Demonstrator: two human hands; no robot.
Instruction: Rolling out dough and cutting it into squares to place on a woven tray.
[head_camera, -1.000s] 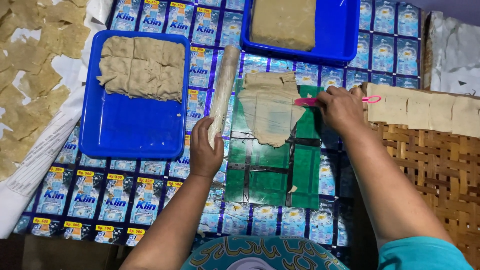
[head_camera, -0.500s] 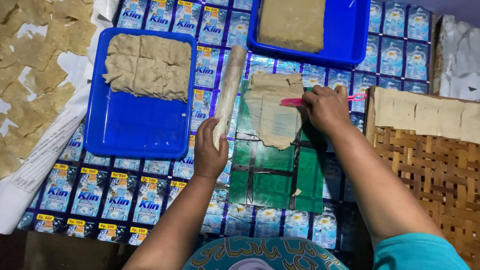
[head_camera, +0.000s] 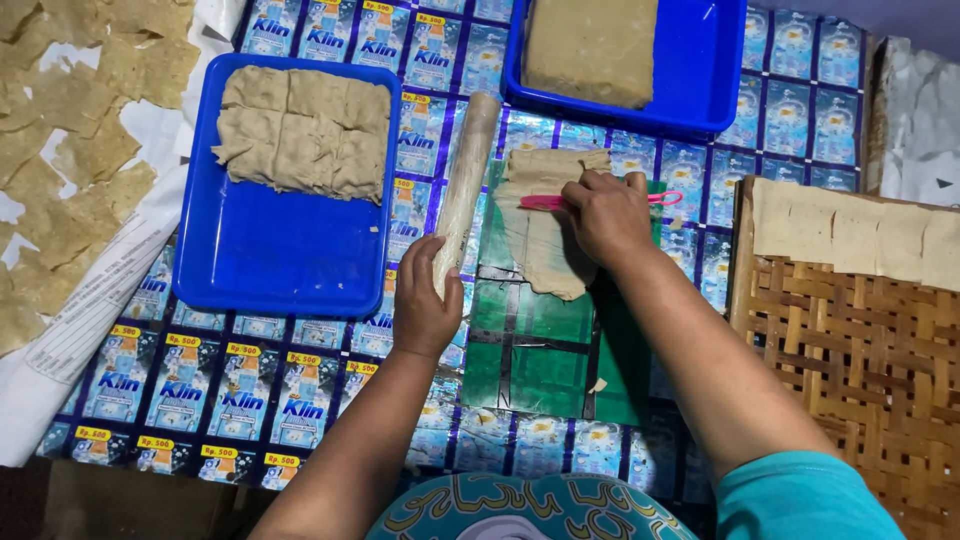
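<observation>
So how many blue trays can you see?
2. One blue tray lies left of the left hand; the other tray sits at the top, beyond the right hand.

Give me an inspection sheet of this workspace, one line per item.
Surface: foil sachet-print mat, green patch under the work.
Job's things: thin beige dough sheet; wrapped rolling pin; pink tool.
Clutter: blue tray holding folded sheets; second blue tray with a dough block; loose pieces on white paper.
Hands: left hand grips the pin; right hand on the pink tool.
Cables: nothing seen.
Surroundings: woven rack with cut squares.
</observation>
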